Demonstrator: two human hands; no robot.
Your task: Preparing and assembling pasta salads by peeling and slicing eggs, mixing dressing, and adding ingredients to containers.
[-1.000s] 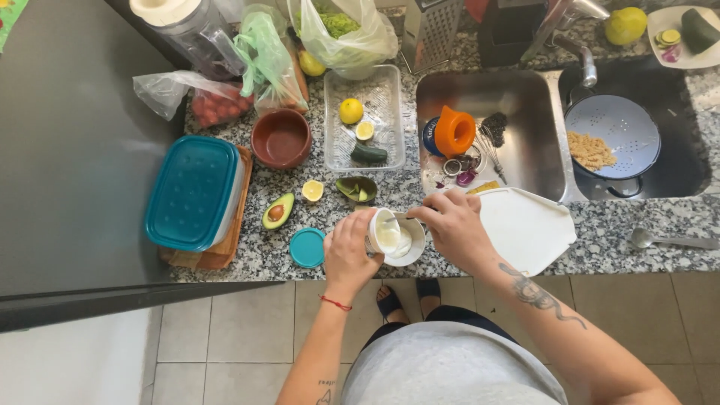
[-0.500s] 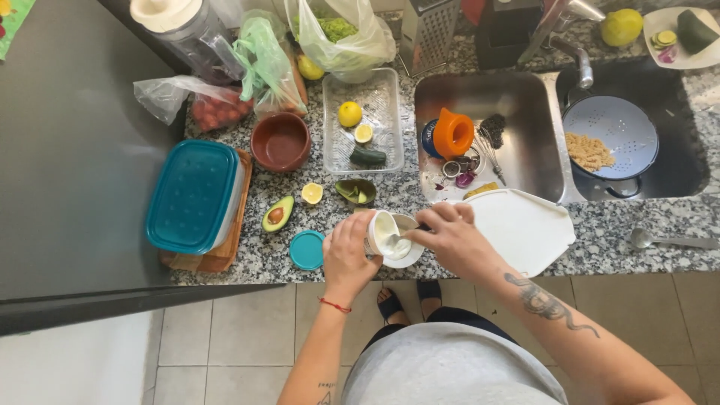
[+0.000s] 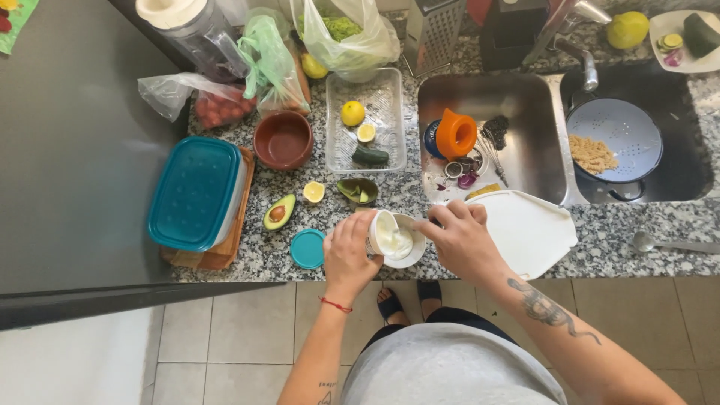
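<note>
White cup (image 3: 380, 233) with something creamy inside is tipped on its side over a small white bowl (image 3: 406, 241) at the front edge of the speckled counter (image 3: 660, 225). The left hand (image 3: 349, 255) is wrapped around the cup, fingers pressed tight on its side. The right hand (image 3: 461, 238) is just beside the bowl, with its fingers pinched together near the cup's mouth. It may be holding a small spoon, but that part is too small to see well.

A round teal lid (image 3: 307, 249) lies flat next to the left hand. Farther left sits a big box with a teal lid (image 3: 195, 193) on a wooden board (image 3: 225, 247). Half an avocado (image 3: 279, 212) with its pit, a cut lemon half (image 3: 313, 192) and an empty avocado skin (image 3: 358, 190) lie behind the hands. A brown clay bowl (image 3: 283, 139) stands near a clear tray (image 3: 390, 101) with lemons and a small cucumber in it. A white cutting board (image 3: 529, 232) lies under the right wrist and pokes over the sink (image 3: 525, 97). An orange cup (image 3: 456, 133) lies in the sink. A blue strainer (image 3: 622, 135) with pasta sits in the other basin.
</note>
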